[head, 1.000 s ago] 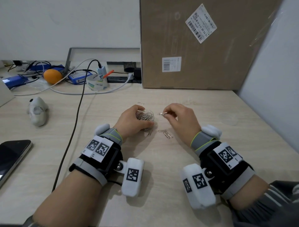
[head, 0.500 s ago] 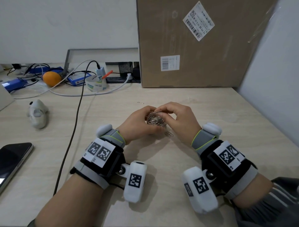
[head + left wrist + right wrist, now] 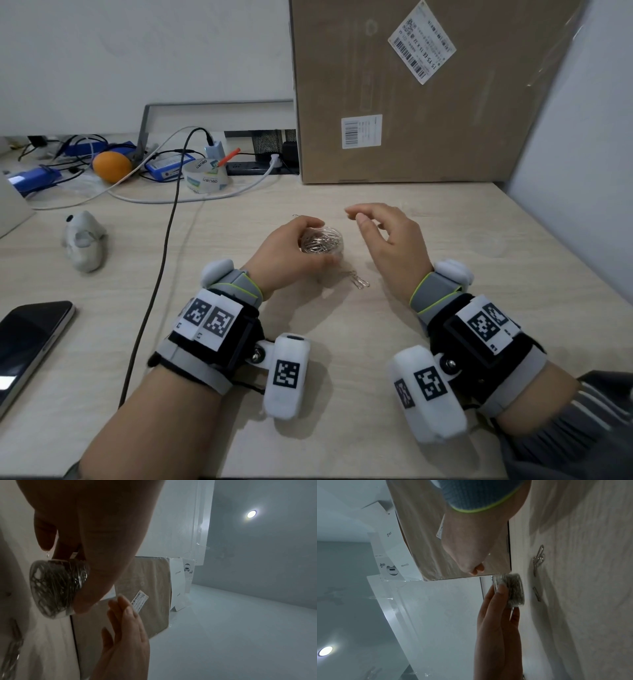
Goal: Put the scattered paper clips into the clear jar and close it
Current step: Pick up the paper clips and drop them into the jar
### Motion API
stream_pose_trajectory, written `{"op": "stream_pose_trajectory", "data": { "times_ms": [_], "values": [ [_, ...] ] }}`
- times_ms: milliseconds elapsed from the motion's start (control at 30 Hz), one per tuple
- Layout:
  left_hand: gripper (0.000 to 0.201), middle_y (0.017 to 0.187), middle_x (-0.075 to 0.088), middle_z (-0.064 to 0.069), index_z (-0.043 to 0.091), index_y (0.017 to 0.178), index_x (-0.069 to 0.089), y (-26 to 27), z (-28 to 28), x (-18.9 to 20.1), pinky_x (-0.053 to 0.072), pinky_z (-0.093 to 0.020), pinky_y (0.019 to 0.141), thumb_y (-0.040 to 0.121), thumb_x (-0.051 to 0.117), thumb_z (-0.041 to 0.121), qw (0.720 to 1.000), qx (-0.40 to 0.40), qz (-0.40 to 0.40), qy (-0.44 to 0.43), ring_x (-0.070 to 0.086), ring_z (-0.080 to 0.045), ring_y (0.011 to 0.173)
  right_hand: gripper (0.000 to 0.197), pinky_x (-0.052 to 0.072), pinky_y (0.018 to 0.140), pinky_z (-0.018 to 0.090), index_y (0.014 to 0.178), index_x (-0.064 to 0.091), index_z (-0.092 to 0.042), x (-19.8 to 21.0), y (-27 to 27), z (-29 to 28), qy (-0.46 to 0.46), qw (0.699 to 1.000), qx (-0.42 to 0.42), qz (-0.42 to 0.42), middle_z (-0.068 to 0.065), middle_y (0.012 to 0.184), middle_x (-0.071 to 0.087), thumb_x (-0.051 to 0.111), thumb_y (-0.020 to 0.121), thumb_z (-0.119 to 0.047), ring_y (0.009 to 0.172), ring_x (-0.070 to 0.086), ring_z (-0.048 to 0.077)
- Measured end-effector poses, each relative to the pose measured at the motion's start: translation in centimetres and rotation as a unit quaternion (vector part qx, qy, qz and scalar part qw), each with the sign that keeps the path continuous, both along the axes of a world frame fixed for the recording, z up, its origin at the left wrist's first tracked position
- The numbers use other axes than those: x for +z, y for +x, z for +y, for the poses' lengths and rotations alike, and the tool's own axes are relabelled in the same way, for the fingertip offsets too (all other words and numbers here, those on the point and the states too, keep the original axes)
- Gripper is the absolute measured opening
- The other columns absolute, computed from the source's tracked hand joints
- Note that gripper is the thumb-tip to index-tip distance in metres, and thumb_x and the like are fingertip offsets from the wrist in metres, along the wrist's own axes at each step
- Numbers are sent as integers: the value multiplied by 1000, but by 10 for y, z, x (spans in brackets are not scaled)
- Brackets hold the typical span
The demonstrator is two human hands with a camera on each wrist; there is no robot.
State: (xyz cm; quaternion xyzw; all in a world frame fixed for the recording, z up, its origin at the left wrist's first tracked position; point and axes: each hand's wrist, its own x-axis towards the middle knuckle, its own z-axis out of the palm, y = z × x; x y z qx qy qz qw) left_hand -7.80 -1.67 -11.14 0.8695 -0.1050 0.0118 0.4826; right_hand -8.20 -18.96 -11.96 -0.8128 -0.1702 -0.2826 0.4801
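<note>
A small clear jar (image 3: pixel 322 242) packed with silver paper clips stands on the table, lid off. My left hand (image 3: pixel 291 248) grips it from the left, thumb on the near side and fingers round the far side. In the left wrist view the jar (image 3: pixel 56 588) sits under my thumb (image 3: pixel 102 574). My right hand (image 3: pixel 385 236) hovers just right of the jar, fingers relaxed and empty. A few loose paper clips (image 3: pixel 358 281) lie on the table just in front of the jar, also seen in the right wrist view as loose clips (image 3: pixel 538 558). One more clip (image 3: pixel 297 216) lies beyond my left fingers.
A big cardboard box (image 3: pixel 411 102) stands at the back. A black cable (image 3: pixel 164 246) runs down the table on the left, with a phone (image 3: pixel 30 339) at the left edge and a grey mouse-like object (image 3: pixel 84 245). A faint clear round shape (image 3: pixel 486 241) lies at the right.
One second ago my right hand pinched a clip; half a second ago it was over the jar's mouth. Now it has drawn back to the right, empty. The left hand keeps holding the jar.
</note>
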Motion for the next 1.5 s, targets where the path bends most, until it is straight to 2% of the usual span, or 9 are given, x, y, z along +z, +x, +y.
{"op": "stream_pose_trajectory", "data": {
  "times_ms": [67,200,367,467,667,800,967,1167,1500],
  "values": [
    [58,109,61,4,19,123,55,4,7,2,45,-19,79,72,80,26,999,44,-10,0,57,-7,89,21,39,84,15,97,68,-19,-3,4,-4,7,1000,-27,9,-9,94,68,50,89,-16,93,59,9],
    [55,109,59,-3,13,122,54,14,30,3,47,-30,81,73,79,22,992,124,-8,-10,57,-19,93,20,34,73,2,93,69,-13,-9,10,-12,2,997,-59,58,-4,95,70,51,88,-7,85,57,8],
    [67,117,62,-12,11,121,54,25,61,-5,51,-42,89,63,82,29,977,210,19,2,60,-29,102,20,34,66,-1,91,69,-14,-16,15,-17,3,992,-56,117,-5,93,68,51,87,-7,77,55,-2],
    [70,122,60,-12,10,125,51,27,69,-8,48,-37,91,65,81,31,974,221,35,29,58,-28,107,20,35,66,-2,90,69,-17,-19,15,-18,-10,988,-43,146,-9,90,66,52,87,-7,76,54,-5],
    [73,145,37,-7,17,140,38,22,60,-2,36,-42,109,79,72,35,976,216,-15,37,40,-25,131,21,35,66,-2,87,70,-15,-19,14,-19,-16,987,-41,157,-6,88,67,51,86,-5,77,55,4],
    [54,140,47,3,19,136,47,13,33,22,34,-36,111,86,64,30,980,158,-118,29,42,-14,130,23,36,65,-2,85,70,-16,-20,14,-18,-7,986,-47,159,-5,87,67,51,85,-4,77,55,6],
    [54,146,44,-2,16,142,40,32,-9,30,31,-27,106,93,57,27,983,18,-13,183,42,-19,132,23,37,66,1,85,70,-17,-18,15,-17,-10,985,-48,163,-4,88,69,51,85,-4,80,56,9],
    [62,152,34,-12,6,146,27,71,-21,23,30,-33,107,96,48,37,941,42,108,317,36,-27,137,23,36,67,3,85,71,-15,-19,15,-18,-10,986,-45,162,-1,90,70,51,85,-4,79,56,9],
    [58,148,41,-11,8,140,42,81,-30,17,26,-38,113,99,29,47,893,16,172,416,37,-27,137,22,38,65,4,86,70,-15,-20,16,-18,-22,985,-37,166,-3,90,69,51,85,-5,80,56,8]
  ]
}}
